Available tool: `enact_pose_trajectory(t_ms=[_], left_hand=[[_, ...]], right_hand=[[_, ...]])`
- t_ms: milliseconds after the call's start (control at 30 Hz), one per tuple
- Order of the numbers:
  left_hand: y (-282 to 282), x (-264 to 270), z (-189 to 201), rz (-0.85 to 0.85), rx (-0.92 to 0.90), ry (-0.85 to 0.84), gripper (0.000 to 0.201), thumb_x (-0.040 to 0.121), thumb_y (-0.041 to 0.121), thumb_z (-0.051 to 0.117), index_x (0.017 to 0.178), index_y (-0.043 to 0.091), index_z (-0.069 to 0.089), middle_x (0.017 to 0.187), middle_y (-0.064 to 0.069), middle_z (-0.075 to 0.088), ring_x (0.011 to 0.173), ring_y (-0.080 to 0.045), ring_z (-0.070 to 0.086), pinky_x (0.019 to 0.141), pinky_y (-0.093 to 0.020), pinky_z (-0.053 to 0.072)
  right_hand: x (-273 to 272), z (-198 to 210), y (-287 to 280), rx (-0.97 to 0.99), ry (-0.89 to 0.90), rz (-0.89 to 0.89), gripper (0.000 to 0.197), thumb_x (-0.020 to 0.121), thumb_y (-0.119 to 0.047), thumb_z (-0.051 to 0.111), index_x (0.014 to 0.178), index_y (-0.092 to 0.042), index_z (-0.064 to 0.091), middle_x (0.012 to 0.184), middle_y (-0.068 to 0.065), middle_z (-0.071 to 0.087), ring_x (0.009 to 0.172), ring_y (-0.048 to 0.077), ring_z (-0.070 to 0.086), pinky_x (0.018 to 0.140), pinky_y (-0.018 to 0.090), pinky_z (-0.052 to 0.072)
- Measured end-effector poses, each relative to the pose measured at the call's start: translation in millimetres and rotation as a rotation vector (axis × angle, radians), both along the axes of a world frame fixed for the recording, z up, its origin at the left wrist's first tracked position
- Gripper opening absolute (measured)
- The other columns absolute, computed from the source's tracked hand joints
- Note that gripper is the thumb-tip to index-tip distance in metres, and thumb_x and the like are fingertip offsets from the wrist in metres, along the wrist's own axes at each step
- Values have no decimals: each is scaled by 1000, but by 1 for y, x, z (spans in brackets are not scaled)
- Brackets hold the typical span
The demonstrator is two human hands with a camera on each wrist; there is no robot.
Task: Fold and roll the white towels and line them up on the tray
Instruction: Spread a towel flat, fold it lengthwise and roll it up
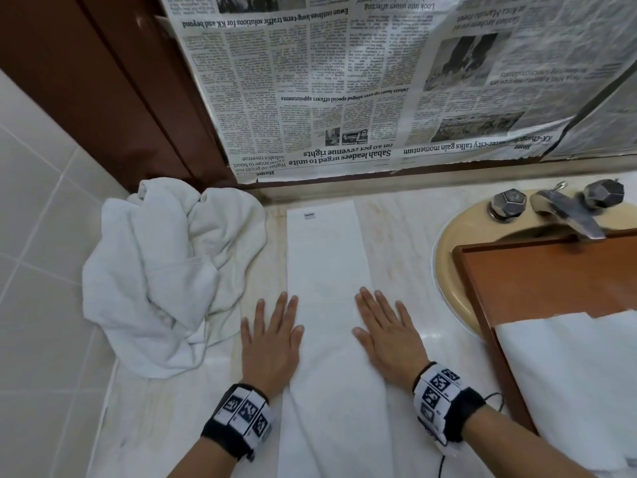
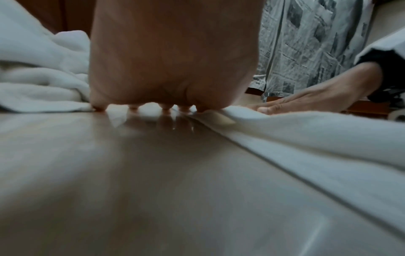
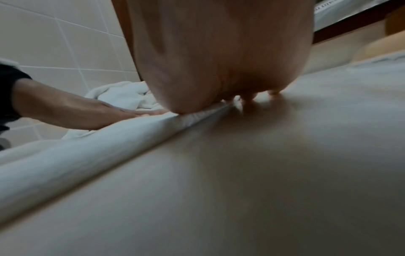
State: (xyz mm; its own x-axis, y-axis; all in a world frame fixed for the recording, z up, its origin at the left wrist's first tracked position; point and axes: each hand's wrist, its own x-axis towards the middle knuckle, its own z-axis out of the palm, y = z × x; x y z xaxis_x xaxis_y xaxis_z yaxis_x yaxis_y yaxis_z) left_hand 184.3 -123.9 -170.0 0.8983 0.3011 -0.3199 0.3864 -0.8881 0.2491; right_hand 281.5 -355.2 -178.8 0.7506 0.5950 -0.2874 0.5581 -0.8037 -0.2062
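— Flattening it, were you?

— Yes. I had both hands spread flat: my left hand (image 1: pixel 270 343) lay on the surface (image 1: pixel 406 236) at the strip's left edge, my right hand (image 1: pixel 389 334) on its right edge. Neither gripped anything. The strip (image 1: pixel 327 270), a towel folded long, ran down the middle.

— How far along?

— Early, I judged. It wasn't rolled. A heap (image 1: pixel 165 274) waited unfolded at left. The tray (image 1: pixel 537 281) over the sink held only white cloth (image 1: pixel 568 374), no rolls I could see.
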Motion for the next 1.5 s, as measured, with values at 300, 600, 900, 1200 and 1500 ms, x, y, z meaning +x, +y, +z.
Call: enact_pose_trajectory(t_ms=[300, 600, 900, 1200, 1500], left_hand=[[-14, 47, 3, 106, -4, 31, 56, 104, 52, 10, 156, 42, -10, 162, 23, -15, 152, -24, -17, 119, -60, -7], [-7, 33, 22, 67, -320, -307, 36, 99, 22, 50, 132, 12, 61, 139, -9, 54, 124, -27, 54, 107, -38, 41], [-4, -29, 8, -179, -355, -351, 22, 89, 10, 66, 106, 21, 74, 118, 5, 59, 104, -17, 60, 92, -36, 51], [-4, -46, 20, -338, -337, -255, 18, 90, 22, 65, 105, 25, 74, 130, 7, 56, 114, -14, 48, 100, -29, 41], [-4, -62, 14, -180, -509, -437, 14, 87, 11, 68, 94, 20, 76, 107, 6, 62, 98, -12, 62, 92, -32, 49]], right_hand=[[62, 11, -4, -12, 26, 84, 64, 96, -54, -8, 154, -31, -16, 158, -19, -25, 147, 10, -22, 121, 41, -11], [32, 38, 3, 454, 89, -151, 42, 99, -31, 53, 137, -12, 53, 138, 5, 53, 127, 26, 47, 104, 37, 37], [-85, 42, -9, 263, 288, -111, 39, 94, -47, 56, 121, -19, 57, 116, -3, 51, 111, 16, 47, 91, 28, 42], [-128, 56, 10, 34, 190, -100, 20, 94, -36, 50, 101, -19, 55, 110, -1, 50, 108, 22, 47, 82, 34, 37], [-177, 95, 31, 275, 194, -255, 19, 94, -40, 54, 94, -22, 47, 87, -4, 57, 78, 19, 54, 63, 31, 39]])
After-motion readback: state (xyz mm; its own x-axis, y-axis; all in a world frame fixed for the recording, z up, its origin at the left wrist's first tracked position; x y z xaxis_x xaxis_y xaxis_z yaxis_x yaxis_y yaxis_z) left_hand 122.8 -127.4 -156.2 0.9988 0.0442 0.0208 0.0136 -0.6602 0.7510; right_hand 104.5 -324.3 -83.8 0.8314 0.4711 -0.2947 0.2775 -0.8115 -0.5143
